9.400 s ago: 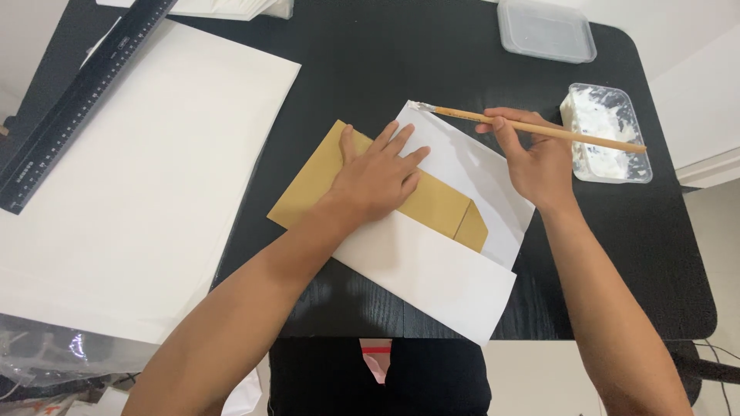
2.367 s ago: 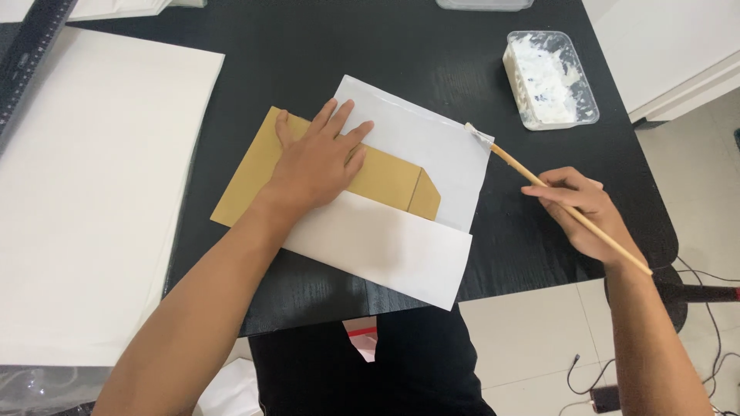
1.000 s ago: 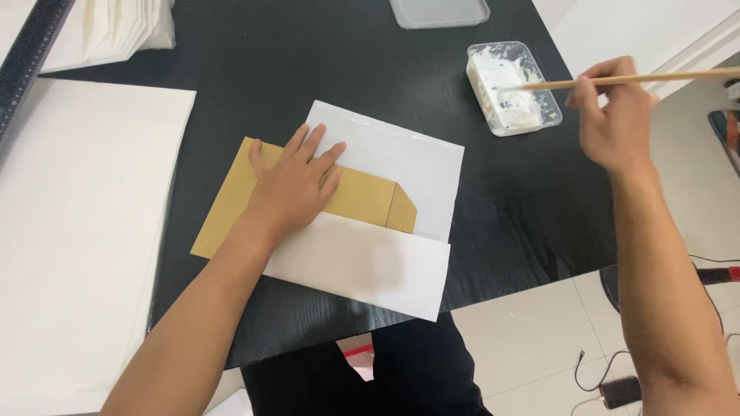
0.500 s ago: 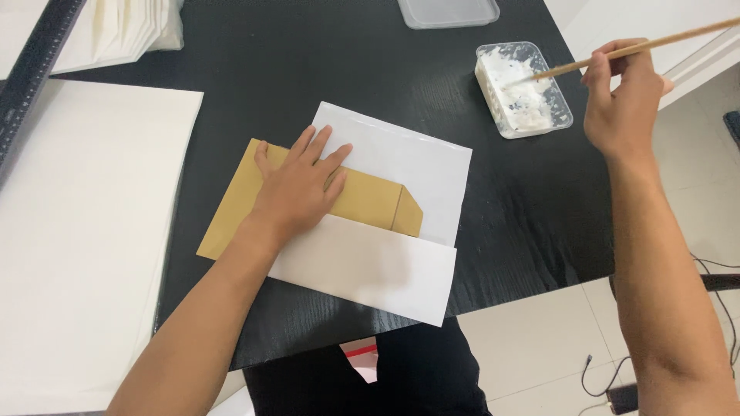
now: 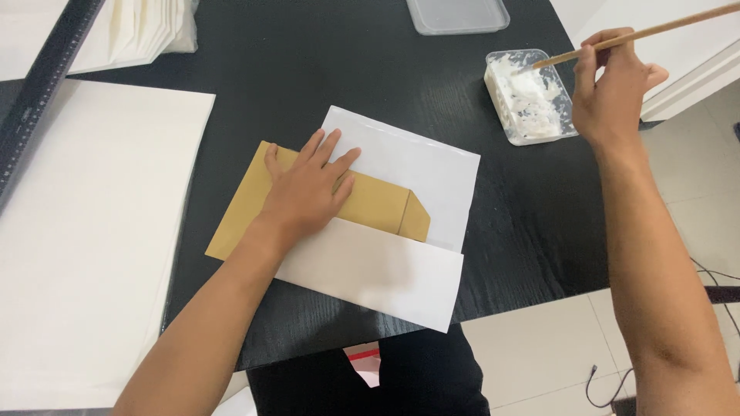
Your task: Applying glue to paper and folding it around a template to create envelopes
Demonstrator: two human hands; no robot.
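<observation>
1. The brown envelope (image 5: pixel 370 208) lies mid-tabletop (image 5: pixel 308 69) between two white sheets (image 5: pixel 416 162).
2. The left hand (image 5: pixel 308 192) presses flat on it, fingers spread and gripping nothing.
3. The right hand (image 5: pixel 613 96), at 2 o'clock, has its fingers pinched on a brush (image 5: pixel 655 31), whose tip sits in the paste tub (image 5: pixel 532 100).
4. White paper (image 5: pixel 85 239) lies at 9 o'clock.

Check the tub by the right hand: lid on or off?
Off. The tub is open on top, white paste exposed, and the stick in the right hand dips into it.
</observation>
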